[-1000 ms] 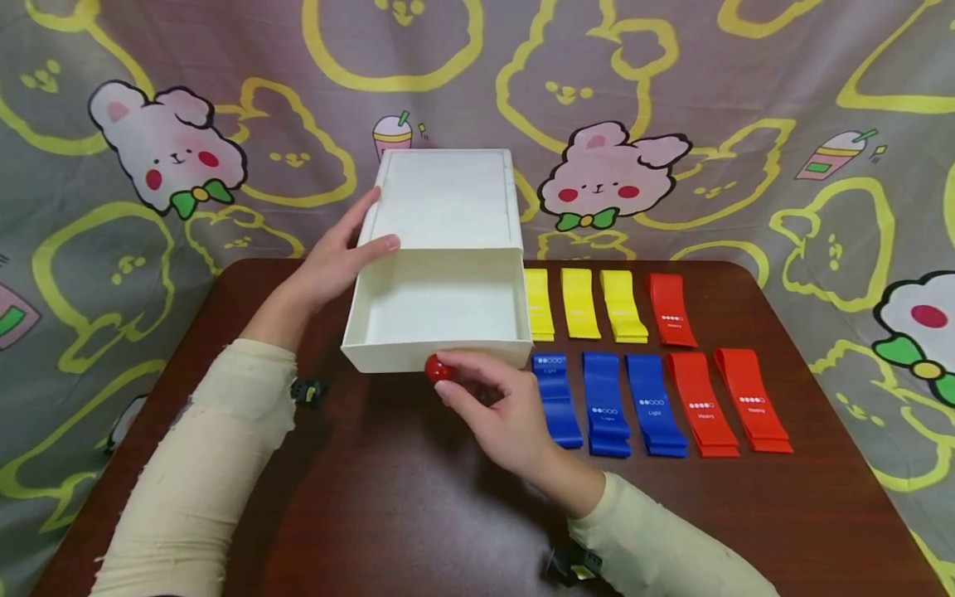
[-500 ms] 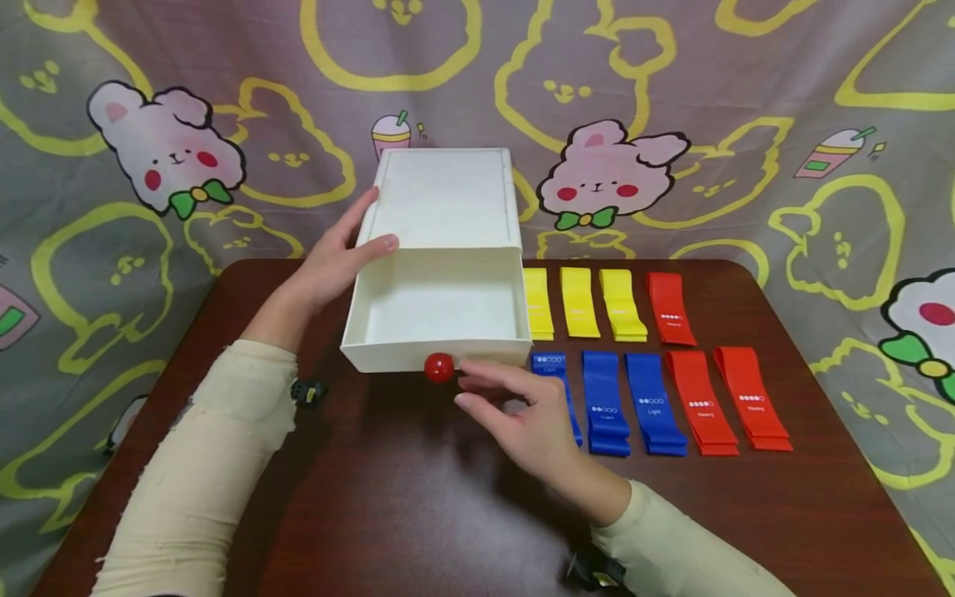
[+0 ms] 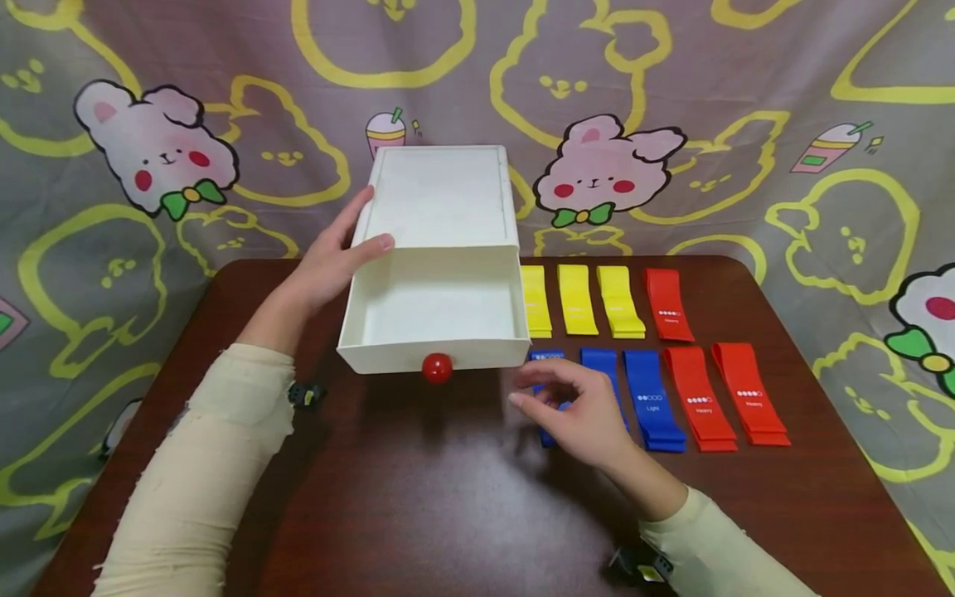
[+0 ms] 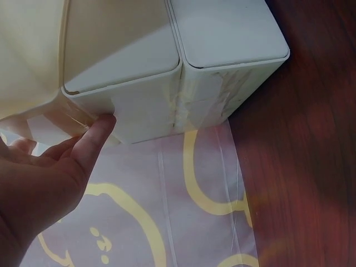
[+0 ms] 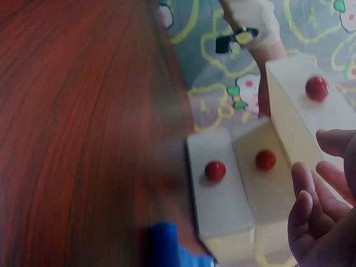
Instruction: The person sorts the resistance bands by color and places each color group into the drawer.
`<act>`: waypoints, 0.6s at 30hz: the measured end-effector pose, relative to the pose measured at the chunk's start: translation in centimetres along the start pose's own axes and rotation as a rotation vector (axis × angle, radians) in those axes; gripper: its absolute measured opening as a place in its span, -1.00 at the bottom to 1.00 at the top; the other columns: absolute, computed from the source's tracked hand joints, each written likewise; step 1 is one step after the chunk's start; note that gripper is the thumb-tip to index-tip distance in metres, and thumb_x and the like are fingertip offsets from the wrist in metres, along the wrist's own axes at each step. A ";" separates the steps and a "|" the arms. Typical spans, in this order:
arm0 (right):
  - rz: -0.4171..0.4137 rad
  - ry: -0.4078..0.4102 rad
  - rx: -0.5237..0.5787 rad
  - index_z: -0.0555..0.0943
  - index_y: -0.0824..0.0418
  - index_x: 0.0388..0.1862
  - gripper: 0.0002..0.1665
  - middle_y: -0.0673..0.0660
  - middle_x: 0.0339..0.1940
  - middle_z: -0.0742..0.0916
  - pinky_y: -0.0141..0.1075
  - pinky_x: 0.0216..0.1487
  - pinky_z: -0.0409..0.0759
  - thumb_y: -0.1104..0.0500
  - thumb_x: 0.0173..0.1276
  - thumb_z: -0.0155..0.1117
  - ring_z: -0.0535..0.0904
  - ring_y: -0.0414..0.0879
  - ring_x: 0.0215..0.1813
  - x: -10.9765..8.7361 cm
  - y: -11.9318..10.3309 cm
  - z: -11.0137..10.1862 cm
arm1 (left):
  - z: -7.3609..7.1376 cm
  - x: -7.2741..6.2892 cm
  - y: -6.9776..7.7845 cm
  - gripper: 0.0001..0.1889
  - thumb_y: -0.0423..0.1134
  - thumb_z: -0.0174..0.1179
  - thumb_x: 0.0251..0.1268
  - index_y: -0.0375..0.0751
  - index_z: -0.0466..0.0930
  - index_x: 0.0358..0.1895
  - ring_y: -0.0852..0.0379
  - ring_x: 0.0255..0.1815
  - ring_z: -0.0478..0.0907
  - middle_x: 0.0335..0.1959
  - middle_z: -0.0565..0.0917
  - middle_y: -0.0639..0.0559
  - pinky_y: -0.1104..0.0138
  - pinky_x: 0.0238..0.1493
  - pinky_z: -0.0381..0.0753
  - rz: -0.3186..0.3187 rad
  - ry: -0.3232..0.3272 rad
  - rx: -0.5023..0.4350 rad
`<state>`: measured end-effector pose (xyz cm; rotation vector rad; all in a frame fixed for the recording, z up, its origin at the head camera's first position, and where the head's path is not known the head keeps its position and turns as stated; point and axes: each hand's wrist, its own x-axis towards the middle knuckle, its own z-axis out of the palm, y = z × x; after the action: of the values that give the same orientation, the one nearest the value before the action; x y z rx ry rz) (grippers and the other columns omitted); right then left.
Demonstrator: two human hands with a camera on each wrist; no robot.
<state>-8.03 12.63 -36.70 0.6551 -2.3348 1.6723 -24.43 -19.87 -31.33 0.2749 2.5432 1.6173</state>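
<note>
A white drawer cabinet point(image 3: 440, 191) stands at the back of the table, its top drawer point(image 3: 440, 303) pulled out and bare inside. A round red knob point(image 3: 437, 367) sits on that drawer's front. My left hand point(image 3: 321, 261) rests against the cabinet's left side, thumb on the top edge; the left wrist view shows its fingers point(image 4: 97, 136) flat on the side wall. My right hand point(image 3: 578, 406) is off the knob, over the blue bands, fingers loosely bent with nothing between them. In the right wrist view, two lower drawers with red knobs point(image 5: 214, 171) are shut.
Right of the cabinet lie flat bands in rows: yellow bands point(image 3: 578, 300) at the back, blue bands point(image 3: 653, 402) in front, red bands point(image 3: 700, 398) at the right. Patterned cloth point(image 3: 448, 66) hangs behind the brown table point(image 3: 418, 497).
My right hand has let go of the red knob and moved right, over the blue bands. The drawer stays pulled out, and my left hand keeps its place on the cabinet.
</note>
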 end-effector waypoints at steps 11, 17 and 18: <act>0.107 0.049 -0.122 0.69 0.22 0.06 -0.58 0.12 -0.16 0.78 -0.30 -0.42 0.61 0.33 0.19 0.52 0.63 -0.07 -0.43 0.4 5.6 -3.3 | 0.1 -0.1 0.2 -0.12 0.11 0.23 0.35 0.43 -0.14 0.61 -0.14 0.37 0.23 0.59 0.00 -0.04 -0.08 0.28 0.33 0.001 -0.004 0.000; 0.172 0.025 -0.194 0.69 0.22 0.07 -0.58 0.05 -0.11 0.77 -0.30 -0.34 0.63 0.18 0.24 0.53 0.65 -0.07 -0.29 1.4 7.7 -4.2 | 0.1 -0.1 0.2 -0.11 0.11 0.22 0.35 0.42 -0.15 0.61 -0.16 0.38 0.21 0.60 -0.03 -0.03 -0.11 0.29 0.31 0.001 -0.003 0.002; 0.180 0.018 -0.202 0.69 0.23 0.07 -0.58 0.06 -0.11 0.77 -0.30 -0.32 0.63 0.18 0.24 0.53 0.66 -0.05 -0.26 1.5 8.0 -4.2 | 0.1 -0.1 0.2 -0.11 0.12 0.22 0.35 0.42 -0.15 0.61 -0.16 0.38 0.21 0.60 -0.03 -0.02 -0.11 0.29 0.30 0.000 -0.002 0.005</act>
<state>-13.45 18.32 -41.38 0.3999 -2.5714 1.4730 -24.26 -19.77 -31.21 0.2770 2.5460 1.6110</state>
